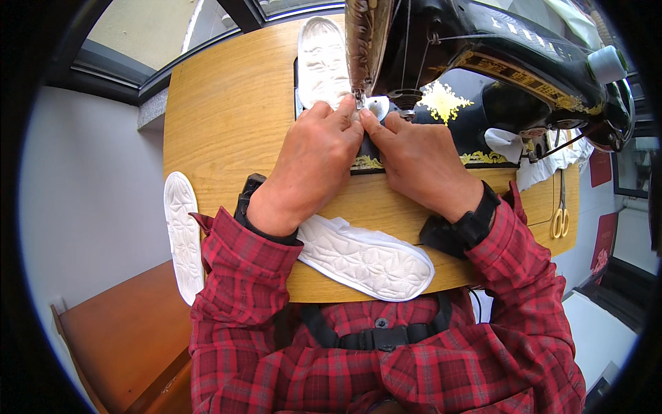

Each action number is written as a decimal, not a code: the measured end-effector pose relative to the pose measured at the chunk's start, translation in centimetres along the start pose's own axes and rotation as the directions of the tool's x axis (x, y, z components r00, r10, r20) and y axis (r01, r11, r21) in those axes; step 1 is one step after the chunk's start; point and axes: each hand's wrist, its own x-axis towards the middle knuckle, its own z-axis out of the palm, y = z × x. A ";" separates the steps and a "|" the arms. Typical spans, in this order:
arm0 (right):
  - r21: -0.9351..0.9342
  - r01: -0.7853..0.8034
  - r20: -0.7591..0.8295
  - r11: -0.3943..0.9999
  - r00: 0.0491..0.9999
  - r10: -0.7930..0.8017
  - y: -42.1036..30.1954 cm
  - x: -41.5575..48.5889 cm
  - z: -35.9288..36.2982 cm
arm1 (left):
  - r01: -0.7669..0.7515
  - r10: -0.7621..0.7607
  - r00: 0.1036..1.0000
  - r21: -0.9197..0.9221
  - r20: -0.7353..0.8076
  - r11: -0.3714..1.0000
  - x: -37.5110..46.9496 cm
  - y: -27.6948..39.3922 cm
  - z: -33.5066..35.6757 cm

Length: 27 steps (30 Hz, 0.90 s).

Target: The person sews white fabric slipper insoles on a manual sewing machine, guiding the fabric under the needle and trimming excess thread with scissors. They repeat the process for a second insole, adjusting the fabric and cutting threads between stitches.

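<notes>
A black sewing machine (517, 67) with gold decoration stands at the back right of a wooden table. Under its needle area lies a white quilted insole (323, 62), stretching away from me. My left hand (323, 155) pinches the insole's near end just left of the presser foot (360, 98). The fingertips of my right hand (419, 160) rest close to the foot on its right side; whether they grip the insole's edge is partly hidden. A second white quilted insole (367, 259) lies near the table's front edge, below my wrists. A third insole (183, 238) lies at the left edge, beside my sleeve.
Scissors with yellow handles (560, 222) lie at the table's right side, near crumpled white cloth (538, 165). A pale thread spool (606, 64) sits on the machine. A window frame borders the table (227, 103) at the back left.
</notes>
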 end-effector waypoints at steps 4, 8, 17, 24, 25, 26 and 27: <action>0.049 0.016 -0.146 0.999 0.989 -0.009 -0.1 0.0 0.3 | -0.005 0.005 1.000 -0.009 -0.027 1.000 0.1 0.0 0.1; 0.084 0.039 -0.156 0.996 0.987 -0.026 0.0 -0.1 0.5 | -0.038 0.036 0.997 -0.033 -0.062 0.999 0.2 -0.1 0.2; 0.039 -0.021 -0.112 0.999 0.993 0.025 -0.2 0.1 0.3 | -0.026 0.024 0.998 -0.031 -0.052 0.999 0.5 -0.1 0.2; 0.136 -0.009 -0.132 0.991 0.991 0.027 0.1 -0.3 0.3 | -0.038 0.037 0.997 -0.009 -0.066 0.999 0.4 -0.3 0.4; 0.162 0.001 -0.148 0.987 0.989 0.024 0.1 -0.4 0.3 | -0.034 0.034 0.998 -0.010 -0.057 0.999 0.4 -0.3 0.4; 0.160 0.001 -0.156 0.987 0.988 0.024 0.2 -0.4 0.4 | -0.033 0.032 0.998 -0.011 -0.047 0.999 0.4 -0.3 0.4; 0.160 0.005 -0.171 0.987 0.985 0.022 0.3 -0.4 0.5 | -0.028 0.027 0.999 -0.019 -0.046 0.999 0.5 -0.3 0.4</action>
